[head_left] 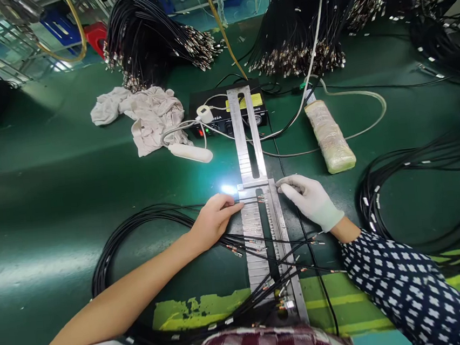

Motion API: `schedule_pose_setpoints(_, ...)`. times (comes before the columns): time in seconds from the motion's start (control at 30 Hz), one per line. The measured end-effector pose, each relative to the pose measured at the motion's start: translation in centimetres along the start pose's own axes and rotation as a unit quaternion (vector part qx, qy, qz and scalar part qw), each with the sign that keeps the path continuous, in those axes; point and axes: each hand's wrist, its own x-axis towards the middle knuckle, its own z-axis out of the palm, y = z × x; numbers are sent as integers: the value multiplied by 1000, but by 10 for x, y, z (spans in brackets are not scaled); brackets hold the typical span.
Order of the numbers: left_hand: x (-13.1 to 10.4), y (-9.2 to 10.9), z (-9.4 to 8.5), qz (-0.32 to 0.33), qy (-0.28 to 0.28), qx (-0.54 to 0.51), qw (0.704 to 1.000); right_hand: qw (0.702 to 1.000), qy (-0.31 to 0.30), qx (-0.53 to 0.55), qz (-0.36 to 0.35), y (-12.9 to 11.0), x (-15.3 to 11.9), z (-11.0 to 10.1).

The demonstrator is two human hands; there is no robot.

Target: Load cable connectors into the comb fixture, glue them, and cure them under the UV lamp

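Note:
My bare left hand (217,220) pinches a thin black cable (250,202) at the left edge of a slotted metal jig (258,270). The cable lies across the jig, its terminal end over the slot. My right hand (312,200), in a white glove, has thumb and fingers closed at the jig's right edge; whatever is between them is too small to make out. More black cables (277,238) with metal terminals cross the jig nearer to me. Their coil (104,260) loops out to the left. A bright light (228,189) glows just beyond my left fingers.
Behind the jig stands a black power box (207,101) with lit switches. A crumpled white cloth (153,115) lies left of it, a plastic-wrapped block (330,137) to its right. Cable bundles (151,33) line the back; another coil (373,196) lies at right.

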Motion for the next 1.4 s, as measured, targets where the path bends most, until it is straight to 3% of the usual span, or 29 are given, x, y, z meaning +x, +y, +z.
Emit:
schedule_pose_setpoints(0.2,-7,12,-4,-4,-29,180,983,999,-9,30,15,3,5,2)
schedule_pose_setpoints(0.27,-6,14,-5,-11,-42,193,980,998,-16,48,24,3,9,3)
schedule_pose_setpoints(0.37,-11,16,-14,-28,-87,117,989,997,-27,62,20,4,10,2)
schedule_pose_setpoints(0.47,-29,19,-28,-28,-158,44,986,995,-64,76,10,1,-1,-5)
schedule_pose_setpoints(0.63,-69,37,-61,-61,-208,118,969,982,-170,65,53,-16,-44,-21)
schedule_pose_setpoints(0.73,-79,53,-89,-123,-218,82,965,971,-230,0,65,-31,-70,-30)
schedule_pose_setpoints(0.87,-80,59,-110,-260,-184,-101,943,955,-284,-59,64,-50,-99,-39)
schedule_pose_setpoints(1.0,-72,44,-85,-308,-124,-233,914,916,-390,-43,85,-63,-113,-50)
schedule_pose_setpoints(1.1,-59,33,-51,-252,-61,-133,957,904,-410,-65,102,-61,-109,-54)
schedule_pose_setpoints(1.2,-42,33,-21,-165,-63,28,984,946,-300,-101,71,-50,-92,-50)
schedule_pose_setpoints(1.3,-30,39,-1,-113,-50,60,991,978,-183,-102,20,-42,-67,-35)
schedule_pose_setpoints(1.37,-26,41,4,-85,-16,39,995,978,-115,-157,-72,-41,-50,-21)
schedule_pose_setpoints(1.4,-25,42,4,-76,0,29,997,965,-94,-201,-139,-43,-42,-13)
